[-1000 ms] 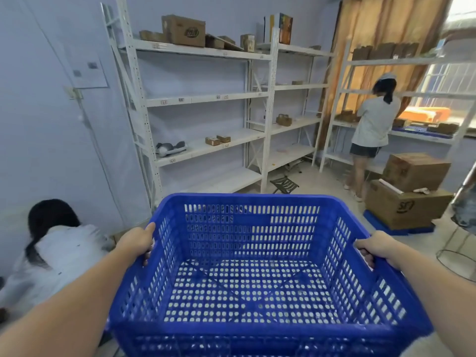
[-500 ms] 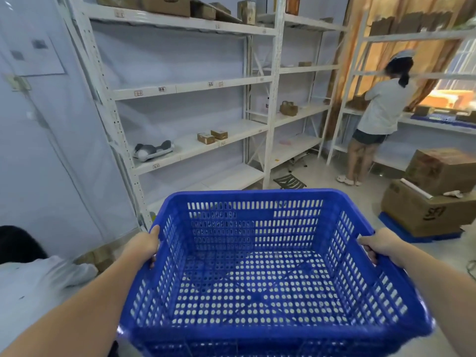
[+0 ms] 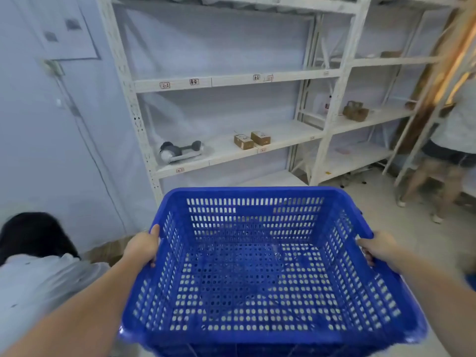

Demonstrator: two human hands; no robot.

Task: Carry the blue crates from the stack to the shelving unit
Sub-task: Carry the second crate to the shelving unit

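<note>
An empty blue perforated crate (image 3: 255,253) fills the lower middle of the head view, held level in front of me. My left hand (image 3: 143,247) grips its left rim. On the opposite rim my right hand (image 3: 378,247) is closed in the same way. Just beyond the crate's far edge stands the white metal shelving unit (image 3: 226,81), close and straight ahead. Its lowest shelf (image 3: 273,177) shows right behind the crate.
A grey object (image 3: 177,150) and two small cardboard boxes (image 3: 251,140) lie on the middle shelf. A person crouches low at the left (image 3: 33,253). Another person stands at the right (image 3: 448,150) by a second rack. Pale floor (image 3: 381,210) lies between.
I have come closer to the shelving, which now looms larger and straight ahead. The view has swung left, pushing the standing person to the right edge. Both hands keep their grip.
</note>
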